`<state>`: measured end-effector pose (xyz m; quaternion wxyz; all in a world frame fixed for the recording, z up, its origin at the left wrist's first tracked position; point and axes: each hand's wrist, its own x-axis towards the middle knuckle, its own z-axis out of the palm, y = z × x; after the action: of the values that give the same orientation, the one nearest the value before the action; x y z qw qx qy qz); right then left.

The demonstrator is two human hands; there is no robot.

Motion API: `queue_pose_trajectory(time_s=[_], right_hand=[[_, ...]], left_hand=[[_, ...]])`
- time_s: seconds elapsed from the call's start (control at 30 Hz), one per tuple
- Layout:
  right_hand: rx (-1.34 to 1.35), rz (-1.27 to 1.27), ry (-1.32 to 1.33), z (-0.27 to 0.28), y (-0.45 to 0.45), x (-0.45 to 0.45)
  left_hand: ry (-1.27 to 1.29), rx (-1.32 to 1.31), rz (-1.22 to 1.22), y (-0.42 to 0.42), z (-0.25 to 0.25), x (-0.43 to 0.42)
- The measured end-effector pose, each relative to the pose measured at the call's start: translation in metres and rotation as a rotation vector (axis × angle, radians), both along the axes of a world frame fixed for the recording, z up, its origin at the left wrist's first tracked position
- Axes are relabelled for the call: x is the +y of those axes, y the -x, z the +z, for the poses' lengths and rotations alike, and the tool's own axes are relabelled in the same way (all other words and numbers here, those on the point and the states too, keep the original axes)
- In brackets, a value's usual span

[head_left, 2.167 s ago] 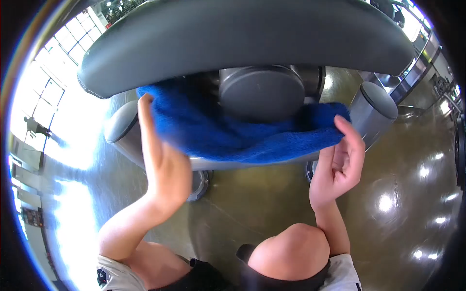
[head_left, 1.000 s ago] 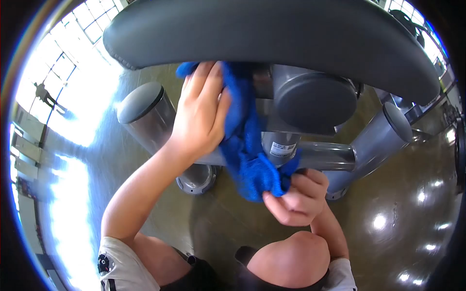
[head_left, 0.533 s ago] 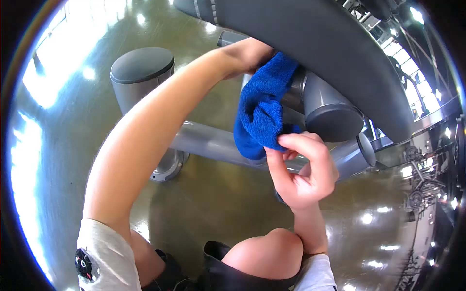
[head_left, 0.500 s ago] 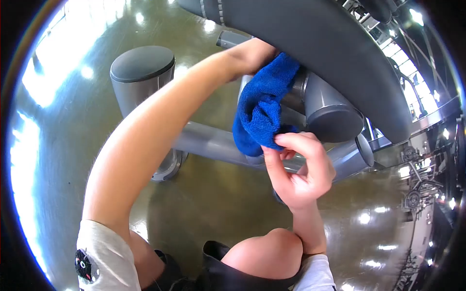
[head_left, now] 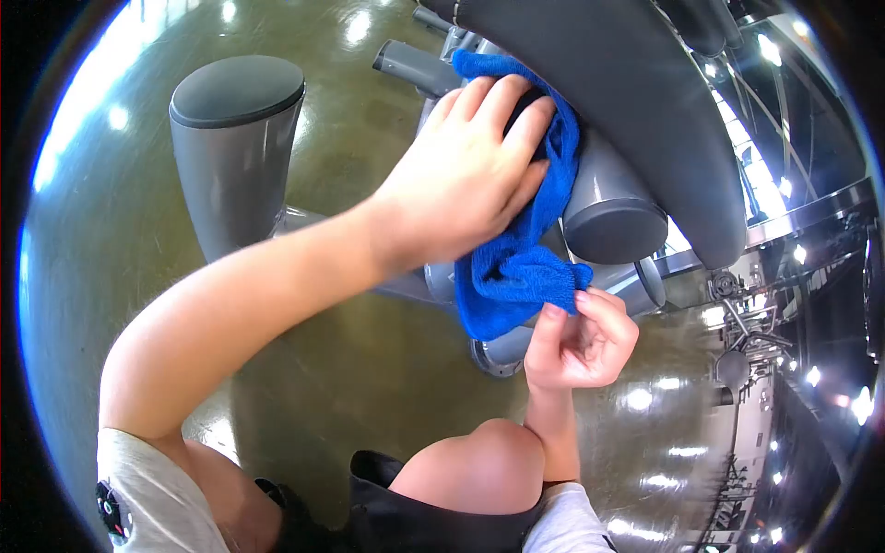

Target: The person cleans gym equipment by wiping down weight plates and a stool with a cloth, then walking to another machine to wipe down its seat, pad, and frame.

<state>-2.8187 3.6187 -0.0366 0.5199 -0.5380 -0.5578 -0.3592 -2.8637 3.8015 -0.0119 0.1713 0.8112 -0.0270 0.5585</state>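
A blue terry cloth [head_left: 516, 281] hangs bunched beneath the black padded cushion [head_left: 608, 101] of a gym machine. My left hand [head_left: 466, 170] lies over its upper part, back of the hand toward me, fingers curled into the fabric against the machine's grey frame. Lower down, my right hand [head_left: 585, 341] pinches a corner of the same cloth between thumb and forefinger. Just right of the cloth is a grey cylindrical tube end with a dark cap [head_left: 616, 230]. The cloth and my left hand hide part of the frame behind them.
A grey post with a black round top [head_left: 238, 92] stands at the left. Grey frame tubes [head_left: 406, 286] run low behind my left forearm. The floor [head_left: 341, 378] is shiny and olive-brown. More gym equipment [head_left: 733, 364] is at the right.
My left hand has come out from under the cushion's edge and now shows on top of the cloth. My right hand still pinches the corner, slightly lower. The view has shifted.
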Motion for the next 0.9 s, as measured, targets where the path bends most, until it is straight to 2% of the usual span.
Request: queue_pose_trajectory(time_s=[0.13,0.17,0.23,0.27,0.3,0.37,0.4,0.5,0.63,0.7,0.77,0.9], right_hand=[[-0.022,-0.008,0.007,-0.004,-0.006,-0.011],[-0.098,-0.043,0.05,-0.003,-0.006,-0.016],[-0.171,-0.079,0.092,-0.004,-0.007,-0.021],[-0.162,-0.039,0.064,-0.005,-0.008,-0.023],[-0.153,-0.001,0.038,-0.006,-0.009,-0.025],[-0.153,0.013,0.042,-0.004,-0.007,-0.029],[-0.184,-0.031,0.046,-0.003,-0.006,-0.029],[-0.158,-0.079,0.037,-0.004,-0.005,-0.023],[-0.095,-0.112,0.009,-0.009,-0.007,-0.023],[-0.074,-0.113,0.0,-0.008,-0.01,-0.026],[-0.078,-0.279,-0.173,-0.003,-0.016,-0.03],[0.421,-0.223,-0.571,0.048,0.001,-0.015]], left_hand=[[0.055,0.022,0.007,0.013,-0.012,-0.02],[0.053,0.026,0.01,0.016,-0.016,-0.021],[-0.04,0.084,-0.27,0.025,-0.014,-0.024],[0.023,-0.025,-0.32,0.019,-0.015,-0.028],[0.024,-0.022,-0.319,0.02,-0.01,-0.027],[0.124,-0.002,-0.603,0.027,0.008,-0.022],[0.143,0.058,-0.632,0.028,0.01,-0.016],[-0.007,0.075,-0.549,0.018,0.007,-0.007],[0.07,0.019,-0.45,0.019,0.007,-0.027],[0.028,0.051,-0.21,0.017,0.013,-0.03],[0.059,0.005,-0.212,0.018,0.011,-0.038],[0.24,-0.057,-0.368,0.025,0.006,-0.055]])
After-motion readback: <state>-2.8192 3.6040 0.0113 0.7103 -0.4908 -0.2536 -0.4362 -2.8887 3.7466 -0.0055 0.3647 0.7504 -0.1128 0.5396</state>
